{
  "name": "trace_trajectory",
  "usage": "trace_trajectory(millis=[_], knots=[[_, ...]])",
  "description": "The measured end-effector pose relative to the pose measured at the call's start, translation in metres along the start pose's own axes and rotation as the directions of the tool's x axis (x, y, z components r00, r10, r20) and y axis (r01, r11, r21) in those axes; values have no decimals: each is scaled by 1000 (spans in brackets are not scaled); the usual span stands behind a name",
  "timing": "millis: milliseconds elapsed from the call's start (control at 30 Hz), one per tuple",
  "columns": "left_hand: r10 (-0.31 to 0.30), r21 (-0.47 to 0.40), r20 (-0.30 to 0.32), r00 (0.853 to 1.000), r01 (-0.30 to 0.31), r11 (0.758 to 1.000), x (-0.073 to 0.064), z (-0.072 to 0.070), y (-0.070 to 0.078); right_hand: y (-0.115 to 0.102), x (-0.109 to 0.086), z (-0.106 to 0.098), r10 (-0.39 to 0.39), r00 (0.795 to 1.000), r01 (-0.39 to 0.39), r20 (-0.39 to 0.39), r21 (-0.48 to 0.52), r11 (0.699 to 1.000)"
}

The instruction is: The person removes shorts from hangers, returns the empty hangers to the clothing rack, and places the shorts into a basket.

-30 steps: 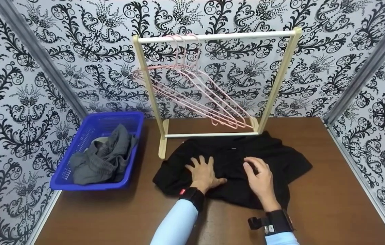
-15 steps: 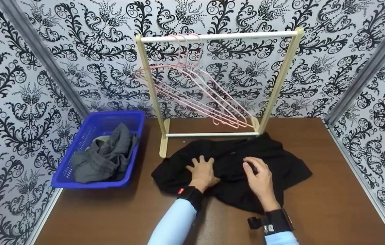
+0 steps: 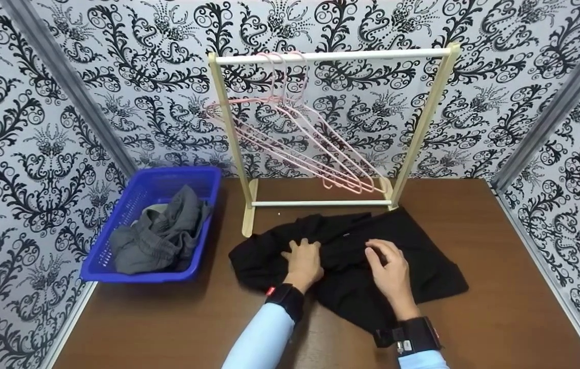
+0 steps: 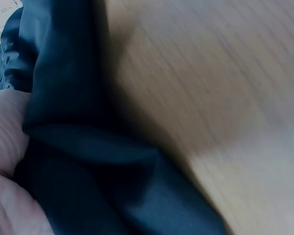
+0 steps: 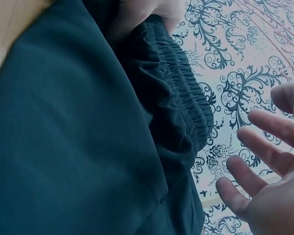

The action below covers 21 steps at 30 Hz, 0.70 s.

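Note:
A pair of black shorts (image 3: 413,256) with a gathered elastic waistband (image 5: 186,93) lies crumpled on the brown table. My left hand (image 3: 304,264) grips a bunched fold of the shorts left of their middle; its thumb is hidden in the head view. Up close in the left wrist view, dark cloth (image 4: 68,98) presses against the palm. Over the middle of the shorts hovers my right hand (image 3: 391,271), its fingers loosely bent and holding nothing. In the right wrist view these fingers (image 5: 269,147) stand apart from the cloth.
Behind the shorts stands a wooden rack (image 3: 425,123) with a white top rail. Several pink hangers (image 3: 315,133) hang from it. A blue basket (image 3: 138,277) at the left holds dark grey clothing (image 3: 151,246). Patterned walls enclose the table (image 3: 515,307).
My left hand's spread fingers have drawn in and gathered the cloth. The shorts' right part has shifted toward the front, its far edge now straighter. My right hand has hardly moved.

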<state>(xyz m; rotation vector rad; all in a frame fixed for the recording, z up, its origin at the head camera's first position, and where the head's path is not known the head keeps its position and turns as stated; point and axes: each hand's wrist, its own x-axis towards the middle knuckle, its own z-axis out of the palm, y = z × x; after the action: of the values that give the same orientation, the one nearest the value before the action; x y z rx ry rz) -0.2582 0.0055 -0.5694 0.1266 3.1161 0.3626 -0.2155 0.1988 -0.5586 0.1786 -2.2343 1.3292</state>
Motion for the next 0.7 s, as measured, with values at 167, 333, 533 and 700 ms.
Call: trace_trajectory(millis=[167,333,533,700], knots=[[21,-7,-57,998,-21,1000,-3,3,-4,-1,-1,0,-5,1000,5,0,-4,1000],[47,12,-146,988,-46,999,-4,7,-13,0,-2,0,-1,1000,1,6,1,1000],[42,-72,-238,970,-61,996,-6,8,-25,1,-2,-1,16,1000,-17,12,12,1000],[20,-171,-272,962,-69,983,-9,4,-34,2,-4,0,15,1000,-16,19,37,999]])
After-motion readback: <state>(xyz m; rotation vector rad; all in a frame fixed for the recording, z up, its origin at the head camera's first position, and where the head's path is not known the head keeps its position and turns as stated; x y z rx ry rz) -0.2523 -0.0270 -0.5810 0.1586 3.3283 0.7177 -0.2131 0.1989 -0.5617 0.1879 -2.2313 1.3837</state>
